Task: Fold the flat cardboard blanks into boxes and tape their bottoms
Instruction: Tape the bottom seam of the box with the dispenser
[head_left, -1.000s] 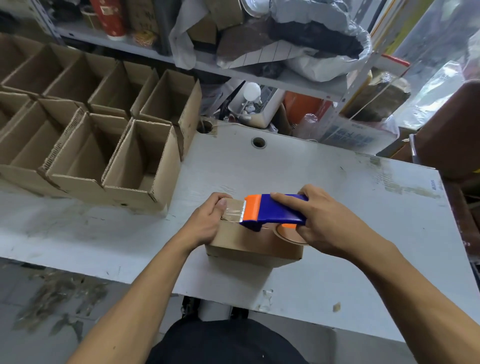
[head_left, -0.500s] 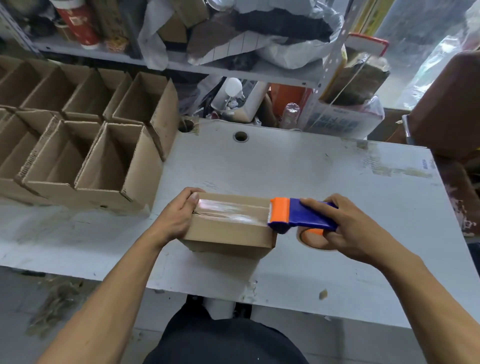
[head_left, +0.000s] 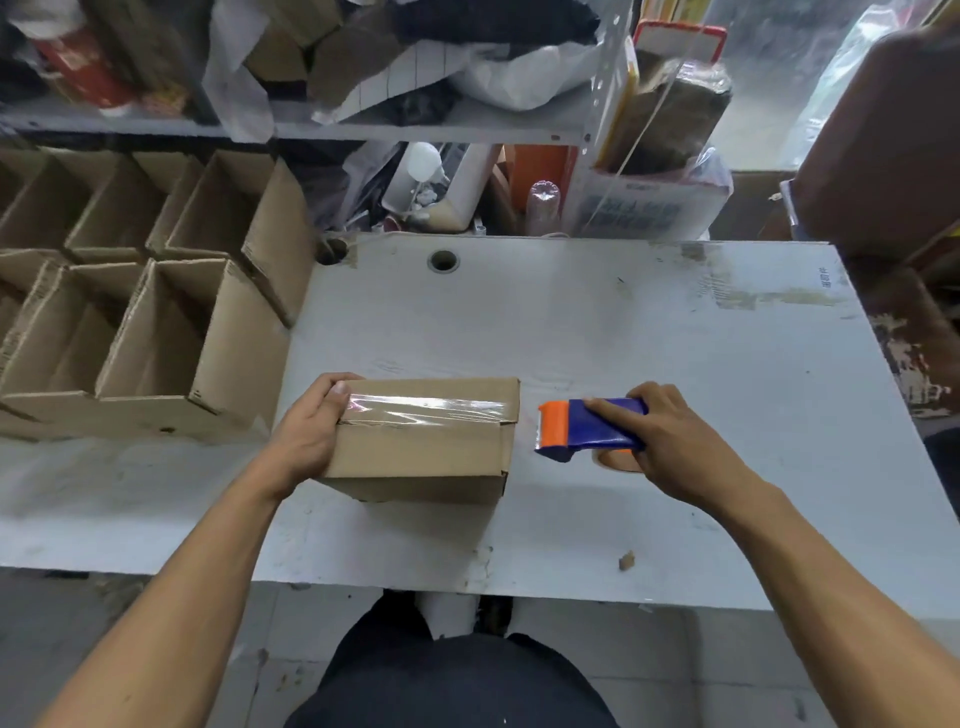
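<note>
A small cardboard box (head_left: 415, 457) lies bottom-up on the white table (head_left: 571, 332), with a strip of clear tape (head_left: 421, 408) along its closed seam. My left hand (head_left: 306, 436) grips the box's left end, thumb on top. My right hand (head_left: 670, 436) holds a blue and orange tape dispenser (head_left: 587, 428) just right of the box, clear of its edge, resting near the tabletop.
Several finished open boxes (head_left: 171, 332) stand in rows on the table's left side. Two round cable holes (head_left: 443, 260) sit near the back edge. Cluttered shelves (head_left: 415, 124) rise behind. A cardboard scrap (head_left: 627, 560) lies near the front edge.
My right hand has drawn the dispenser rightward across the box top and off its right edge, leaving tape along the seam. The left hand stayed on the box's left end.
</note>
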